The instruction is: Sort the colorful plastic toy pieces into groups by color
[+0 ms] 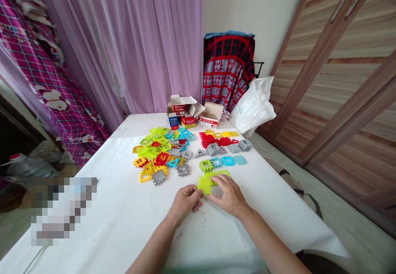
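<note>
- Left hand (186,199) pinches a lime-green piece (204,184), right and nearside of the mixed pile (161,157), seemingly to steady it.
- Right hand (231,194) curls over its far edge; whether it grips cannot be told.
- Right of the pile, red pieces (213,140) and grey pieces (213,149) sit apart, apparently grouped by colour.

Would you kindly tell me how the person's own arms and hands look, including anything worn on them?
The left hand and right hand are bare: no gloves, and no ring or watch that shows. The left forearm and right forearm are uncovered too, with no sleeve in view.
</note>
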A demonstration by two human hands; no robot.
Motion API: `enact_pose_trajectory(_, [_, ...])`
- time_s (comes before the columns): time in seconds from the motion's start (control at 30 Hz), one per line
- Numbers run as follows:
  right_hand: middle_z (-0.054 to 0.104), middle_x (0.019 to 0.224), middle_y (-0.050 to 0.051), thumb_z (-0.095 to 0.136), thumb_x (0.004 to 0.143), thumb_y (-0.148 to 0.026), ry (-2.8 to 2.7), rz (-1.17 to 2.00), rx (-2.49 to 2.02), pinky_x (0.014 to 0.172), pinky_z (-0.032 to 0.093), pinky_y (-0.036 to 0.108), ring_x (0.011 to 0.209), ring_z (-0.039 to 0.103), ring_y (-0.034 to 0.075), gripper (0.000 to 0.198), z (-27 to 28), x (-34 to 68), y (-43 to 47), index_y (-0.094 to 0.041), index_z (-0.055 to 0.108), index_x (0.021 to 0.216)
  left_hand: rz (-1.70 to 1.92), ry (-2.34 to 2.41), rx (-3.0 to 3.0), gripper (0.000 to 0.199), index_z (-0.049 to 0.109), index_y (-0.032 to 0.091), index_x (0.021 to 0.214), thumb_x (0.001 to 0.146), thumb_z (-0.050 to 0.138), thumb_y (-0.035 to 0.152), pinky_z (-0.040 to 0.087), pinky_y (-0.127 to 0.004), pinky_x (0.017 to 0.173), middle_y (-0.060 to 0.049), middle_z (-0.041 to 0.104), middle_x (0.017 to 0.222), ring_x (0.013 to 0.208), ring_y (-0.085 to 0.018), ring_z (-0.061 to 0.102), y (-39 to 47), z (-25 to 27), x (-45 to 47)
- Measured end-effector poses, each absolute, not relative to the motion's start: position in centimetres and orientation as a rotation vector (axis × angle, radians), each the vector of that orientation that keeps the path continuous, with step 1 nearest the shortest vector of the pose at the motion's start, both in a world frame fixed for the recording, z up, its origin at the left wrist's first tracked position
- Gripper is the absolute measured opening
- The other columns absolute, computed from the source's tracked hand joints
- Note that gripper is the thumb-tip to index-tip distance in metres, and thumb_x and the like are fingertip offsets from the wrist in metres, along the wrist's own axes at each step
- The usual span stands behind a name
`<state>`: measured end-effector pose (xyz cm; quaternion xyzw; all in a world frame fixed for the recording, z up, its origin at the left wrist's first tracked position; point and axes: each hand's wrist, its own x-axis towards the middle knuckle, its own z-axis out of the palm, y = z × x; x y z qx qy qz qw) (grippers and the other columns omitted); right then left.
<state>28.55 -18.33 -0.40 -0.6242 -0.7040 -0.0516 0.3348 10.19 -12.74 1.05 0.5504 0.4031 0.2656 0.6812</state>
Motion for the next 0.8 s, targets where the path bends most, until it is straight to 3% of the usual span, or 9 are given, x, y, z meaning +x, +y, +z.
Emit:
enact_pose_trajectory(0.1, [0.065, 0.107, 0.008, 0.068, 0.071, -0.033, -1.802, -0.118, -1.686, 0.091, 0.048, 0.039, 0.103, 0.058, 0.025, 0.038, 0.1, 30.6, -18.0, -0.023, 0.063, 0.108, 0.606, 0.976, 1.413, 0.041, 0.066, 0.018, 0.082, 0.07, 0.063, 0.057, 0.037, -0.018, 0.037, 0.0, 0.063, 0.067, 0.045, -0.009, 0.054, -12.1, 0.6, 9.0])
enact_pose_trajectory(0.27, [0.062, 0.11, 0.006, 0.071, 0.068, -0.032, -1.878, 0.009, -1.791, 0.093, 0.046, 0.038, 0.102, 0.059, 0.024, 0.038, 0.5, 33.7, -16.4, -0.026, 0.067, 0.106, 0.913, 1.205, 1.675, 0.043, 0.067, 0.019, 0.079, 0.081, 0.05, 0.058, 0.041, -0.021, 0.044, 0.002, 0.059, 0.056, 0.044, -0.011, 0.052, -10.4, -0.5, 6.5])
enact_pose_trajectory(0.8, [0.06, 0.114, 0.006, 0.072, 0.069, -0.036, -2.091, 0.155, -1.865, 0.096, 0.04, 0.042, 0.109, 0.054, 0.025, 0.044, 1.5, 34.5, -14.9, -0.028, 0.066, 0.111, 0.917, 1.244, 1.638, 0.048, 0.068, 0.019, 0.081, 0.082, 0.045, 0.061, 0.042, -0.023, 0.048, 0.002, 0.059, 0.057, 0.045, -0.012, 0.053, -10.4, -1.0, 6.1])
